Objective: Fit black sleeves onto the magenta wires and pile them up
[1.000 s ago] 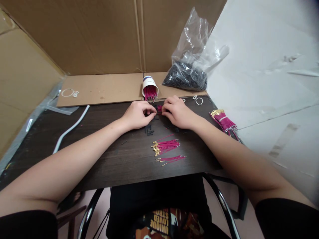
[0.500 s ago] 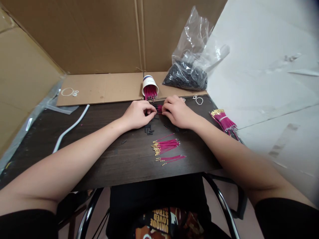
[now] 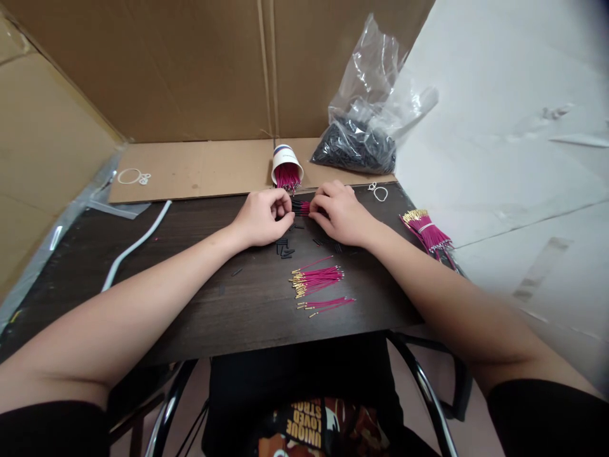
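Between my two hands lies a small bundle of magenta wires (image 3: 301,207) with black sleeves on their left ends. My right hand (image 3: 340,214) grips the right part of the bundle; its fingertips hide the far ends. Curled fingers of my left hand (image 3: 264,217) are at the black-sleeved ends, thumb below and forefinger above. Loose short black sleeves (image 3: 284,248) are scattered just below the hands. Closer to me is a spread of magenta wires with gold ends (image 3: 320,279), and a smaller group of the same wires (image 3: 328,304) lies below it.
A tipped paper cup (image 3: 284,156) full of magenta wires lies behind my hands. A clear bag of black sleeves (image 3: 356,143) stands at the back right. A tied wire bundle (image 3: 428,230) sits at the right edge, a white tube (image 3: 136,246) on the left, beside rubber bands (image 3: 134,176).
My left thumb and forefinger have drawn slightly left and apart, so more of the black-sleeved ends shows. The right hand stays nearly still on the bundle.
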A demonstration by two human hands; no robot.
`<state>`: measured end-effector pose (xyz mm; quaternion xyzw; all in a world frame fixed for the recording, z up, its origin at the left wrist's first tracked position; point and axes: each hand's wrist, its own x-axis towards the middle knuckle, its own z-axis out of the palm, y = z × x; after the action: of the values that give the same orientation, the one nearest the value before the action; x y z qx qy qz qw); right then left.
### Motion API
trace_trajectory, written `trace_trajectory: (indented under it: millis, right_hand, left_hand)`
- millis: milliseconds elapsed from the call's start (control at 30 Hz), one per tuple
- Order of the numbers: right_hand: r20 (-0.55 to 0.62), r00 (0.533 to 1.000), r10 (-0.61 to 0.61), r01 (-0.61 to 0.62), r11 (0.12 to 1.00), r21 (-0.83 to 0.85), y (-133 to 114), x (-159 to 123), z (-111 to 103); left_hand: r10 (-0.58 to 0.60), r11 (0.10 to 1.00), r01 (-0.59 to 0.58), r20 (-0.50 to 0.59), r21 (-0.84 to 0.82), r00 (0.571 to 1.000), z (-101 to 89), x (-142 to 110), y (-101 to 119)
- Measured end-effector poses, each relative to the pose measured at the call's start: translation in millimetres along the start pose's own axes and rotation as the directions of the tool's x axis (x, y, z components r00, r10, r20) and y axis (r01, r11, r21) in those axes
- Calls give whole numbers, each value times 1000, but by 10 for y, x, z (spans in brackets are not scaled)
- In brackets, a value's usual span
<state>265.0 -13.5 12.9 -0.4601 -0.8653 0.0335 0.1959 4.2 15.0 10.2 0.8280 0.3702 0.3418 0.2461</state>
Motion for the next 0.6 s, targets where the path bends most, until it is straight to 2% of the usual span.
trace_trajectory:
  millis: [100, 267, 600]
  right_hand:
    - [-43, 999, 24, -25, 1000, -7, 3, 1, 13]
    - [-77, 995, 59, -60, 998, -10, 39, 0, 47]
    - [-22, 997, 78, -78, 997, -1, 68, 15, 82]
  left_hand:
    - [9, 999, -12, 68, 43, 998, -23, -9, 14]
    - [82, 980, -111, 171, 165, 982, -52, -23, 32]
    - [91, 986, -112, 163, 121, 982, -31, -23, -2]
